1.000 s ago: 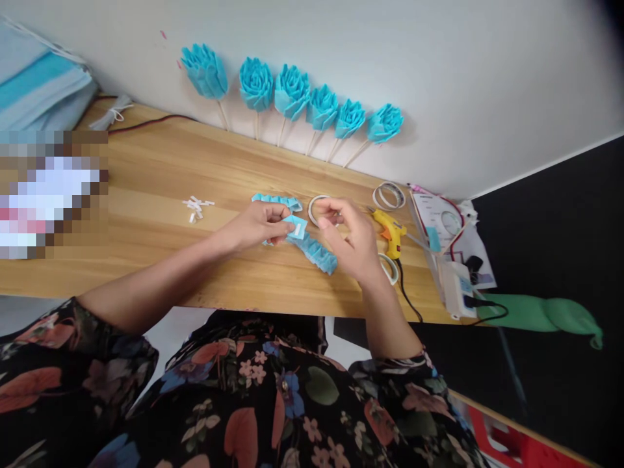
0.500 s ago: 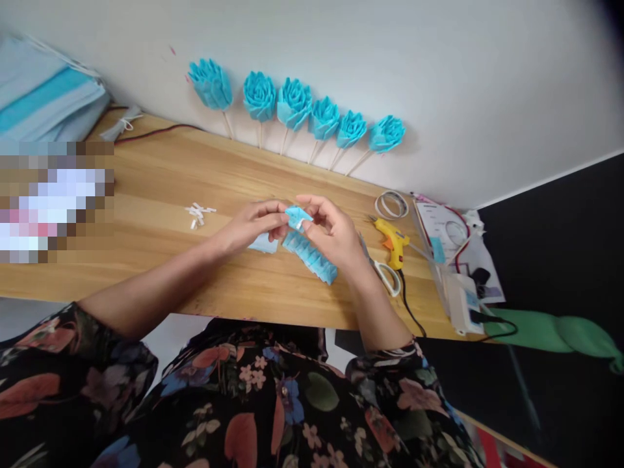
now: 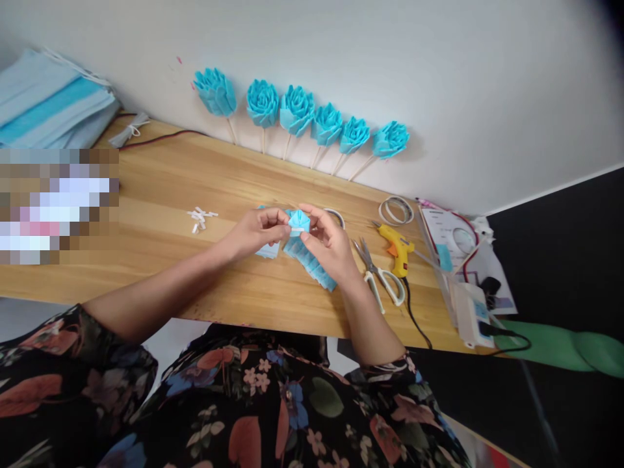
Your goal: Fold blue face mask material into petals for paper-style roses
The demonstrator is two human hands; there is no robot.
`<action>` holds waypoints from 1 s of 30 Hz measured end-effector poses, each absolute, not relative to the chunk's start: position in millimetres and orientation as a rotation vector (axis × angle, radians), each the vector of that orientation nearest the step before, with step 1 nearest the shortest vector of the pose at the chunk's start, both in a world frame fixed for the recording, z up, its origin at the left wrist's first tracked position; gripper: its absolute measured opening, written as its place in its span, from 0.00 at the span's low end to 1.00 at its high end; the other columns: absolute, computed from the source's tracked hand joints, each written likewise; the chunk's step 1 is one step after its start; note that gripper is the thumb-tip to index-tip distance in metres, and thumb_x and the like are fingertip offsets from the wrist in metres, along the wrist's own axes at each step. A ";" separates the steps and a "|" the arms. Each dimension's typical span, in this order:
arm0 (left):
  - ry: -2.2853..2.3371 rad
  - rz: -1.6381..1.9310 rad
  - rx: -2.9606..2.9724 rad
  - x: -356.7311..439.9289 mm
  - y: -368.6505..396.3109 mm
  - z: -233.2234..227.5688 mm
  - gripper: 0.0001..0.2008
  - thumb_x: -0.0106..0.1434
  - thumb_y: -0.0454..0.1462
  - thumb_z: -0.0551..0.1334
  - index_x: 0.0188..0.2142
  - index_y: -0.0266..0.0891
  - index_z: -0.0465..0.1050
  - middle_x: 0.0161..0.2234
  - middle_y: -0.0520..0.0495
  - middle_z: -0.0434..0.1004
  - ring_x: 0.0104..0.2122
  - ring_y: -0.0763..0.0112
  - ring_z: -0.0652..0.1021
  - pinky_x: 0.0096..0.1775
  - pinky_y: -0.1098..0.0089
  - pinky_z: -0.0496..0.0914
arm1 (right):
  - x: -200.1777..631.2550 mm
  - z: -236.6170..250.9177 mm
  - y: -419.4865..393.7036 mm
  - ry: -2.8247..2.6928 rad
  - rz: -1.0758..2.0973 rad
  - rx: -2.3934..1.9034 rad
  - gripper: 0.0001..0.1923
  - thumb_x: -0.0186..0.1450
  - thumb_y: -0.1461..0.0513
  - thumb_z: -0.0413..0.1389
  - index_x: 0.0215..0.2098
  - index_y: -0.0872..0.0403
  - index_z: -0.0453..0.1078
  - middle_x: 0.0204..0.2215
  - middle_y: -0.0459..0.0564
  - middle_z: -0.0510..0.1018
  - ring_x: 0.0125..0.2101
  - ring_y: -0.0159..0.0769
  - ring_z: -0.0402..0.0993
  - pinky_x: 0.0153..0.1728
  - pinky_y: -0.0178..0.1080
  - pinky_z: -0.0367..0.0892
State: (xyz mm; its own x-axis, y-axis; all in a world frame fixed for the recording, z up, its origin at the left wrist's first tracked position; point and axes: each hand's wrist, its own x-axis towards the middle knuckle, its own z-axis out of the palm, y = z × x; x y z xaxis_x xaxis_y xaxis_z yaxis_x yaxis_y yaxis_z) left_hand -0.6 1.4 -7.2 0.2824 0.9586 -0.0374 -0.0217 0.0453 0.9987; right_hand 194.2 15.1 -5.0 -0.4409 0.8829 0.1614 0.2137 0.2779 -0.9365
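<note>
Between my two hands is a small folded blue petal (image 3: 299, 221) with a white strip along its lower edge. My left hand (image 3: 258, 231) pinches its left side, and my right hand (image 3: 327, 237) grips its right side with thumb and fingers. Just below them a row of overlapping folded blue petals (image 3: 312, 265) lies on the wooden table (image 3: 160, 188), partly covered by my right hand. Flat light-blue pieces (image 3: 268, 250) lie under my left fingers. Off to the left is a little heap of short white strips (image 3: 199, 218).
Several blue flowers on sticks (image 3: 297, 110) lean against the wall. To the right lie scissors (image 3: 375, 270), a yellow glue gun (image 3: 397, 247), a tape roll (image 3: 396, 210) and a white power strip (image 3: 470, 315). Face masks (image 3: 53, 97) are stacked at the back left.
The folded petal has turned in my hands, so its pleated face and white strip now show. My right hand has shifted slightly left, uncovering more of the scissors. The view has tilted a little.
</note>
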 end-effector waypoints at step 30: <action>1.092 0.969 1.240 1.3 1.1 -6.1 0.10 0.54 0.42 0.66 0.28 0.38 0.71 0.21 0.56 0.66 0.21 0.79 0.64 0.25 0.75 0.59 | 194.3 -15.0 17.2 -1.718 1.287 -0.992 0.23 0.64 0.59 0.57 0.58 0.46 0.69 0.34 0.45 0.74 0.34 0.33 0.71 0.39 0.41 0.73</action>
